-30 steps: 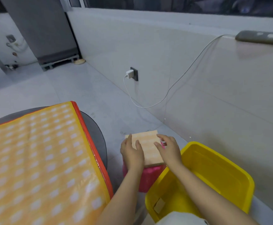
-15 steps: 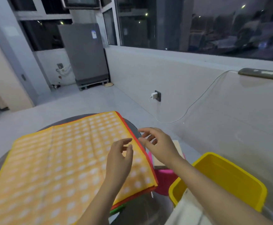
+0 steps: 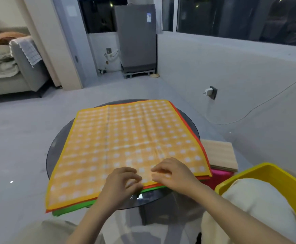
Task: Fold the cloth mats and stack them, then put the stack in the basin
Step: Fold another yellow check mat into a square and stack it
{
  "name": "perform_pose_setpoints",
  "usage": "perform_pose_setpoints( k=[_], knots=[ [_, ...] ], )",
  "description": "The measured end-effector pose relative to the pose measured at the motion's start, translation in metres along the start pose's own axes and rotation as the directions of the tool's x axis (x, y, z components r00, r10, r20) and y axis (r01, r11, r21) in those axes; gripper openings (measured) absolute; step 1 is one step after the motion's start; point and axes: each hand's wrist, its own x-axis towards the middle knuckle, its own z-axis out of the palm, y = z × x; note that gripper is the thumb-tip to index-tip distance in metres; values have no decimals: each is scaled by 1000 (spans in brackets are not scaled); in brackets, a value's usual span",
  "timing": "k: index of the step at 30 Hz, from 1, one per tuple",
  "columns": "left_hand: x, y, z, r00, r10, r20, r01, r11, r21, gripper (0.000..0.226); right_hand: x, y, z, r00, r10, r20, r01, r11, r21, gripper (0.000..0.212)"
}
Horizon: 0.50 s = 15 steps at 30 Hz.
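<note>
In the head view, an orange checked cloth mat lay spread flat on a round glass table, on top of a red mat and a green mat whose edges peeked out beneath it. The left hand and right hand sat close together at the mat's near edge, fingers curled down onto the cloth, apparently pinching it. The yellow basin stood low at the right, beside a folded beige mat on a pink stool.
</note>
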Motion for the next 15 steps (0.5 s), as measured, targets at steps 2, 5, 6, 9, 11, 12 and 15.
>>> perform_pose_setpoints(
  k=[2,5,6,9,11,12,15],
  knots=[
    [-5,-2,-1,999,36,31,-36,999,14,44,-2,3,3,999,-29,43,31,998,-51,29],
    [-8,-3,1,997,71,-12,-71,998,3,29,-5,5,3,996,-25,82,29,998,-49,27],
    [-8,-4,1,997,68,-26,-68,998,-7,27,-5,5,3,997,-26,78,29,999,-44,26],
    [-9,-4,3,997,56,-50,-57,998,-24,25,-3,3,4,998,-14,58,15,1000,-25,23],
    [-8,-4,5,997,40,-73,-43,998,-37,24,-2,2,4,999,6,53,-5,1000,-12,22],
    [-8,-3,6,996,26,-81,-30,999,-45,24,-1,2,4,999,15,49,-15,1000,-6,21],
    [-8,-2,5,996,-22,-82,16,997,-73,24,0,0,6,999,43,34,-43,999,12,18]
  ],
)
